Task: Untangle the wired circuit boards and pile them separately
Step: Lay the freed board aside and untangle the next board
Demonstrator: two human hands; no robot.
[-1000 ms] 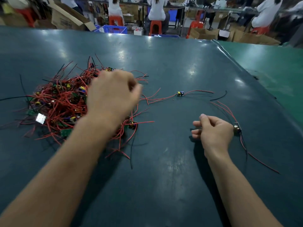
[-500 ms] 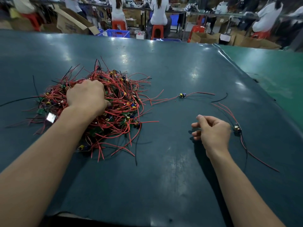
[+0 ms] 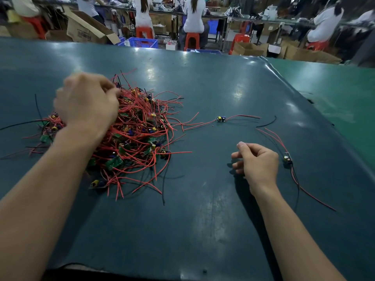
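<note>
A big tangle of small green circuit boards with red and black wires (image 3: 138,134) lies at the left of the dark green table (image 3: 203,220). My left hand (image 3: 87,102), blurred by motion, is on the tangle's far left side, its fingers curled into the wires at the top. My right hand (image 3: 257,165) rests on the table with loosely curled fingers and holds nothing. One separated board (image 3: 220,119) with red wires lies beyond it. Another separated board (image 3: 287,158) with red and black wires lies just to its right.
A loose black wire (image 3: 266,123) lies at the far right. A lighter green surface (image 3: 334,94) adjoins the table on the right. Behind the table are cardboard boxes (image 3: 89,31), a blue crate (image 3: 140,42) and people seated on red stools (image 3: 190,40).
My left hand moved left off the tangle's right side, then rose toward its far top edge. My right hand stayed almost still, empty.
</note>
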